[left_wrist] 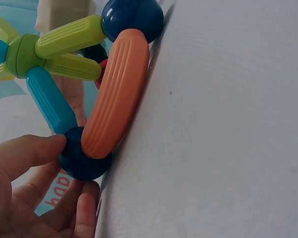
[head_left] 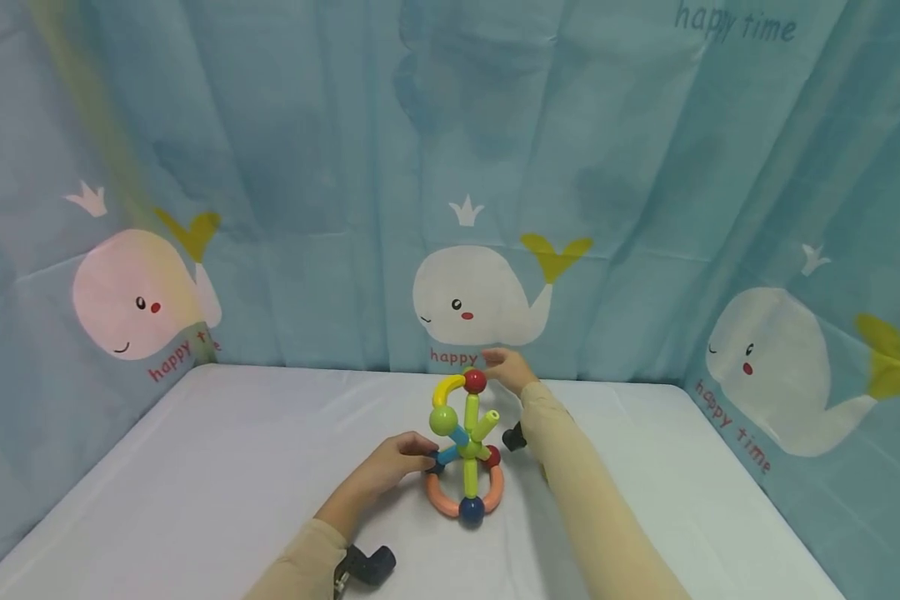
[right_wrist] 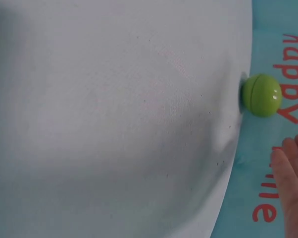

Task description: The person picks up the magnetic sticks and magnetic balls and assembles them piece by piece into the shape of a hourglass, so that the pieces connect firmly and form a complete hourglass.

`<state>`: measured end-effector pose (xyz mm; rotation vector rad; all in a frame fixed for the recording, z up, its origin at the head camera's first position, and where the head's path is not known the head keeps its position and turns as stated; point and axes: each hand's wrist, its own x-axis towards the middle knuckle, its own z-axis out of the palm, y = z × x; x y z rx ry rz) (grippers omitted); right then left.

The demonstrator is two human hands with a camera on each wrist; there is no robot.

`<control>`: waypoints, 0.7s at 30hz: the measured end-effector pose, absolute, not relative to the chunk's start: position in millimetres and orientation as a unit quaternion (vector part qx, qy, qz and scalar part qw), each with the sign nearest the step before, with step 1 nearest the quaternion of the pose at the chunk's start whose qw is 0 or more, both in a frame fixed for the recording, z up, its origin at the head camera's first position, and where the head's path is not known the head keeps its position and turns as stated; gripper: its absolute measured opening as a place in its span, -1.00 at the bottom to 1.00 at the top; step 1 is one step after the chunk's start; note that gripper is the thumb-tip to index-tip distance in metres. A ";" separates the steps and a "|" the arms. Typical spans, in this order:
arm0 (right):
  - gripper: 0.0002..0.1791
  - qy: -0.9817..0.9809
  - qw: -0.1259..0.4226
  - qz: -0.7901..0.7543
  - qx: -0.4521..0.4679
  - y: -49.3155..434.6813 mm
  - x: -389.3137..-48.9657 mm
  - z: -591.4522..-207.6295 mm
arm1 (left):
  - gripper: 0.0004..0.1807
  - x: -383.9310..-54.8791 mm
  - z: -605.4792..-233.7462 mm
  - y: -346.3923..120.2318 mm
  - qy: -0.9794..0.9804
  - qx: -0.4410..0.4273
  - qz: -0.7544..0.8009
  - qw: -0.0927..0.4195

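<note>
A ball-and-stick building toy (head_left: 471, 479) stands on the table, with straight green and blue sticks, curved coral pieces at its base and a yellow curved stick (head_left: 446, 387) near the top. My left hand (head_left: 390, 462) pinches the dark blue ball (left_wrist: 84, 158) at the base's left between thumb and fingers. That ball joins a blue stick (left_wrist: 51, 99) and a curved coral stick (left_wrist: 117, 94). Behind the toy, my right hand (head_left: 508, 369) reaches out with straight fingers, holding nothing. Beside its fingertips, a loose green ball (right_wrist: 262, 95) sits at the table's far edge, apart from them.
A white-covered table (head_left: 270, 467) lies beneath everything. At its back and sides hangs a light blue curtain (head_left: 300, 208) printed with whales. Dark wrist-worn devices (head_left: 375, 567) stick out beside both forearms.
</note>
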<state>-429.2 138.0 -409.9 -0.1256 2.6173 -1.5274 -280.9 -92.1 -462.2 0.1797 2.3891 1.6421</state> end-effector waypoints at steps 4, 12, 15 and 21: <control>-0.43 0.871 0.067 -0.485 -0.041 137.9 -429.4 -413.1 | -0.71 -280.3 -464.1 -89.3 0.814 0.071 0.563 0.121; -0.39 0.894 0.083 -0.434 -0.070 129.8 -425.8 -414.5 | -0.71 -278.8 -463.9 -91.2 0.814 0.071 0.565 0.113; -0.38 0.901 0.099 -0.416 -0.079 127.3 -424.9 -414.7 | -0.71 -278.9 -464.2 -92.0 0.817 0.063 0.562 0.110; -0.44 0.914 0.104 -0.384 -0.086 123.8 -421.6 -412.7 | -0.72 -279.0 -462.0 -92.6 0.817 0.060 0.562 0.116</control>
